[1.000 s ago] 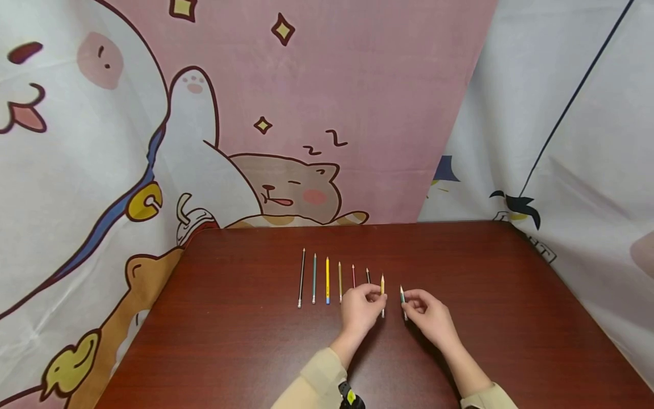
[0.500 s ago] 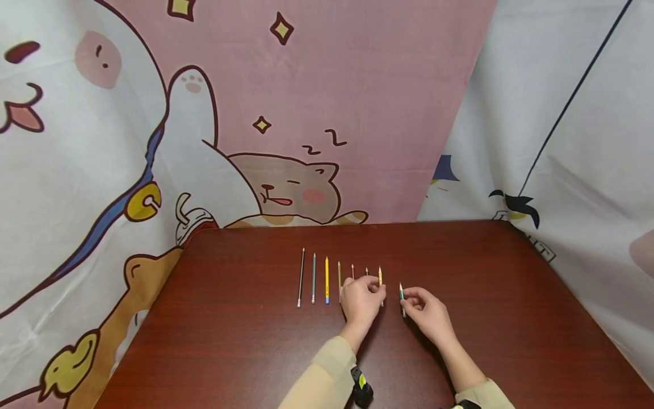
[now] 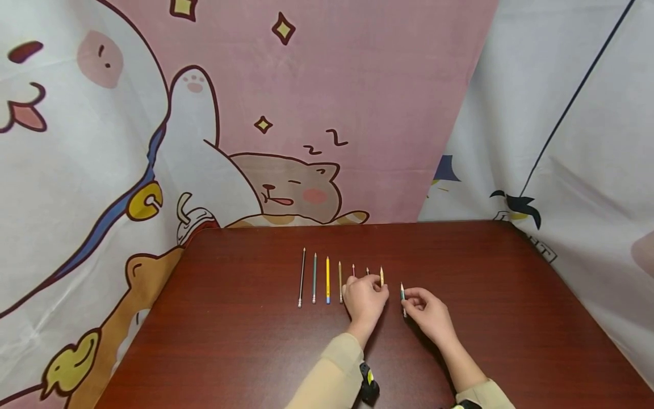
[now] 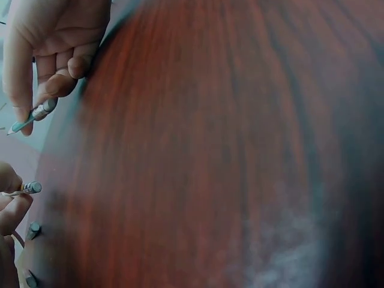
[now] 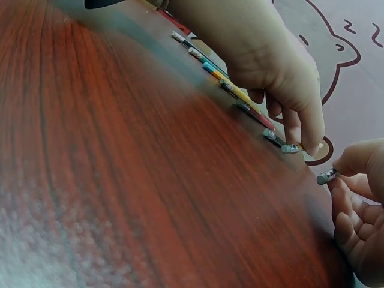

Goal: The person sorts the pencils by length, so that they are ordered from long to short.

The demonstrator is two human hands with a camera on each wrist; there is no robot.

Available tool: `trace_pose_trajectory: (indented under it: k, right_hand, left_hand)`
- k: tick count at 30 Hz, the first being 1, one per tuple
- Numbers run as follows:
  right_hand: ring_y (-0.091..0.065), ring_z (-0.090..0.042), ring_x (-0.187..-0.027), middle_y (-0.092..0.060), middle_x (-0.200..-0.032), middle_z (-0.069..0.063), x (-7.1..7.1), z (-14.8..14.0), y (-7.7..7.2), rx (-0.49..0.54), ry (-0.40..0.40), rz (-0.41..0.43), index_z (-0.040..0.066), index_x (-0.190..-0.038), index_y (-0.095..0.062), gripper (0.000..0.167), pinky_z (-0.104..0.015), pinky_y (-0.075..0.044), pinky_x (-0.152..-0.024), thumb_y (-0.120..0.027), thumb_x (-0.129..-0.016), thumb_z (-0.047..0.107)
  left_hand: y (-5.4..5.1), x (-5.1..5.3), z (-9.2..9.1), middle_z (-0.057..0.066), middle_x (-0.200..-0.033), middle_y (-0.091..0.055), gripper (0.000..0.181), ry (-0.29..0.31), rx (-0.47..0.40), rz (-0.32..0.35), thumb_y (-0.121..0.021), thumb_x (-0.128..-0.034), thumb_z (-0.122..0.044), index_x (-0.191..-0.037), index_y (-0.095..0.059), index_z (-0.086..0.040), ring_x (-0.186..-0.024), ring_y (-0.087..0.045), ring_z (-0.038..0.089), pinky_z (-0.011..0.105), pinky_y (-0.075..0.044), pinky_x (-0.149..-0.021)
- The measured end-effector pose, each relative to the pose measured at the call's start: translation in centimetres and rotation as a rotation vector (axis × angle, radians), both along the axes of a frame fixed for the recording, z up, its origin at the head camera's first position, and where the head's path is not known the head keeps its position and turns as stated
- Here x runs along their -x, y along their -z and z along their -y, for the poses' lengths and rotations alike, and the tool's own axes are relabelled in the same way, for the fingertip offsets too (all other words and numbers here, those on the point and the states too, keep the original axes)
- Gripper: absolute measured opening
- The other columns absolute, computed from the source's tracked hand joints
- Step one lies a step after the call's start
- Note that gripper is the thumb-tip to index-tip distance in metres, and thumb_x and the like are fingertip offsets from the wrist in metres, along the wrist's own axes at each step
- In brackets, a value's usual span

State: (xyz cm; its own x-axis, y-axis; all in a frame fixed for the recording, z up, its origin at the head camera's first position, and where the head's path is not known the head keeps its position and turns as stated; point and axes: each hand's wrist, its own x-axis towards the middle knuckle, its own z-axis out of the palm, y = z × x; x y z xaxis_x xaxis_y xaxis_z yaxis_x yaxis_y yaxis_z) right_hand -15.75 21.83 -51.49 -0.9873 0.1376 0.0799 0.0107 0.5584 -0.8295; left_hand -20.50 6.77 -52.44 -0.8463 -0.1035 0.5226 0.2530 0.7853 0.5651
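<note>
My left hand (image 3: 365,301) pinches a short yellow pencil (image 3: 381,276) between thumb and fingers, at the right end of a row of pencils. The pencil points away from me, its eraser end (image 5: 292,149) showing in the right wrist view. To the right, my right hand (image 3: 431,317) pinches a short green pencil (image 3: 402,294), tip also pointing away. In the left wrist view this green pencil (image 4: 30,119) is seen at the fingertips. Under and beside my left hand, a red pencil (image 3: 353,270) and a short black pencil (image 3: 367,271) are partly hidden.
Leftward along the row lie a long black pencil (image 3: 302,278), a teal pencil (image 3: 314,278), a yellow pencil with a blue end (image 3: 327,278) and a gold-brown pencil (image 3: 340,281). The brown table (image 3: 230,341) ends at a cartoon-printed cloth (image 3: 388,113).
My left hand has moved forward, away from me, with the short yellow pencil. My right hand has stayed nearly in place, the green pencil shifting slightly forward. The other pencils lie as before.
</note>
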Motion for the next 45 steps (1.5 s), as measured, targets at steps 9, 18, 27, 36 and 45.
trace_pose_trajectory:
  k: [9, 18, 27, 36, 45]
  right_hand:
    - [-0.058, -0.01, -0.073, -0.066, -0.084, -0.001, 0.6, 0.0, 0.1, -0.036, 0.012, -0.007, 0.003, -0.109, -0.069, 0.022, -0.025, -0.044, -0.066, -0.07, -0.089, 0.013]
    - [-0.058, -0.011, -0.072, -0.066, -0.085, -0.003, 1.7, 0.0, 0.3, -0.03, 0.035, -0.013, 0.002, -0.108, -0.069, 0.023, -0.024, -0.044, -0.066, -0.071, -0.088, 0.013]
    - [-0.059, -0.012, -0.075, -0.067, -0.086, -0.003, 2.0, 0.0, 0.3, -0.047, 0.043, -0.003, 0.002, -0.109, -0.069, 0.023, -0.025, -0.045, -0.068, -0.071, -0.089, 0.013]
    - [-0.06, -0.012, -0.075, -0.067, -0.087, 0.001, 2.7, 0.3, 0.7, -0.128, 0.059, 0.018, 0.007, -0.111, -0.07, 0.025, -0.03, -0.044, -0.066, -0.07, -0.09, 0.021]
    - [-0.062, -0.011, -0.075, -0.068, -0.085, 0.006, 3.1, 0.6, 0.7, -0.206, 0.074, 0.026, 0.012, -0.108, -0.071, 0.024, -0.033, -0.043, -0.064, -0.07, -0.089, 0.026]
  left_hand:
    - [0.3, 0.1, -0.1, -0.015, -0.055, -0.058, 0.012, -0.011, 0.065, -0.022, -0.085, -0.0688, -0.025, -0.077, -0.077, -0.022, -0.068, -0.052, 0.015, 0.031, -0.034, -0.062]
    - [0.7, 0.2, -0.6, -0.012, -0.059, -0.064, 0.014, -0.042, 0.123, -0.02, -0.086, -0.0666, -0.027, -0.077, -0.078, -0.022, -0.068, -0.052, 0.017, 0.033, -0.033, -0.063]
    - [0.8, 0.3, -0.5, -0.013, -0.059, -0.064, 0.012, -0.05, 0.146, -0.015, -0.087, -0.0664, -0.028, -0.072, -0.076, -0.025, -0.068, -0.051, 0.016, 0.033, -0.031, -0.062]
    - [1.2, 0.5, -0.5, -0.012, -0.061, -0.065, 0.011, -0.061, 0.134, -0.038, -0.086, -0.0661, -0.026, -0.073, -0.077, -0.025, -0.068, -0.052, 0.017, 0.033, -0.031, -0.062]
    - [1.1, 0.2, -0.5, -0.012, -0.06, -0.06, 0.012, -0.034, 0.096, -0.048, -0.087, -0.0697, -0.025, -0.075, -0.077, -0.023, -0.069, -0.049, 0.015, 0.032, -0.031, -0.063]
